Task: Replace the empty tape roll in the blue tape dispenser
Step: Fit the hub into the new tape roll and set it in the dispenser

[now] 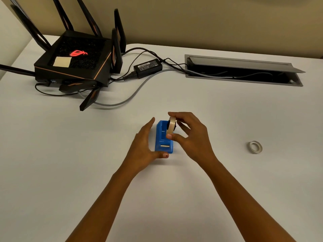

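We see the blue tape dispenser [163, 140] on the white desk [227, 110], between both hands. Our right hand [190, 135] pinches a tape roll [171, 126] on edge just above the dispenser's slot. Our left hand [145, 145] lies spread against the dispenser's left side, thumb at its front. A thin empty roll [255, 147] lies well apart, right. The adapter [147, 68] label is unreadable.

Tape roll [171, 125] over blue dispenser [163, 138]
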